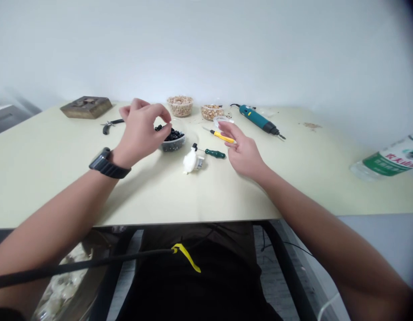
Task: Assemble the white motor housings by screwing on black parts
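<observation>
My left hand (142, 127), with a dark watch on its wrist, is over the near-left side of a clear tub (175, 145) of black beads (173, 134). Its thumb and index finger come together in a pinch above the beads; anything between the tips is too small to make out. My right hand (242, 149) hovers to the right with fingers stretched out, close to the yellow handle of a craft knife (223, 136). Between the hands lie a small white device (191, 161) with a black knob and a green-handled awl (215, 154).
Two clear tubs, one of pale bits (180, 107) and one of brownish bits (212, 112), stand at the back. Nearby are a clear lid (223, 120), a teal rotary tool (258, 119), pliers (110, 126), a wooden block (86, 107) and a large bottle (389, 160).
</observation>
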A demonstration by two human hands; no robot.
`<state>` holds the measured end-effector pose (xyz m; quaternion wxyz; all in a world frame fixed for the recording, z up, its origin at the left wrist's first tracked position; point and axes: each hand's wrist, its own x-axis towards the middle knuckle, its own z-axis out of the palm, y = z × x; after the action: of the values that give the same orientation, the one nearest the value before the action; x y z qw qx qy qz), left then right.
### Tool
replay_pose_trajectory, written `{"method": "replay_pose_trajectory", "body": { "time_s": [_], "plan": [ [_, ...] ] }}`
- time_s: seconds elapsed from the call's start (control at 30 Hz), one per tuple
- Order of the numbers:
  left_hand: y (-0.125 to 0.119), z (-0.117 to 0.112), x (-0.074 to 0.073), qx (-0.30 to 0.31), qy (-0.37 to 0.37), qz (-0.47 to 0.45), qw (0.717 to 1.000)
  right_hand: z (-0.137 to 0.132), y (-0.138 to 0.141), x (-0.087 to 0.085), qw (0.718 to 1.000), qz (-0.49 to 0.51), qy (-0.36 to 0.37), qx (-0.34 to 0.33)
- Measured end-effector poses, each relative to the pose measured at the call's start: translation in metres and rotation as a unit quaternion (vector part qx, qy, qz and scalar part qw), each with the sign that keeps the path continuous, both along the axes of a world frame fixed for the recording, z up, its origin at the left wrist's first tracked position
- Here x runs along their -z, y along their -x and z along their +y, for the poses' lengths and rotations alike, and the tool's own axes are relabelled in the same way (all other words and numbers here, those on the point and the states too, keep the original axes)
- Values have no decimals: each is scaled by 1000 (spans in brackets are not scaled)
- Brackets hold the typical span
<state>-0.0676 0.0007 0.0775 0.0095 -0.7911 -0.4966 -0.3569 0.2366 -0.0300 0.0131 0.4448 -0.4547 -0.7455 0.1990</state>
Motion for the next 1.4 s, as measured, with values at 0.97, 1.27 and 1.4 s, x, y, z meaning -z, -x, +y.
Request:
{"method": "replay_pose_trajectory", "body": {
  "time_s": [0.97, 1.27, 1.4],
  "plan": [
    [-36, -19, 51, 231, 263, -193, 917, -4, 6, -6, 994, -99, -25, 49],
    [-35, -9, 60, 211, 317, -206, 901, -8, 8, -10, 994, -105, 5, 42],
    [-32, -9, 57, 222, 304, -186, 908, -7, 8, -10, 992, -117, 5, 41]
  ]
}}
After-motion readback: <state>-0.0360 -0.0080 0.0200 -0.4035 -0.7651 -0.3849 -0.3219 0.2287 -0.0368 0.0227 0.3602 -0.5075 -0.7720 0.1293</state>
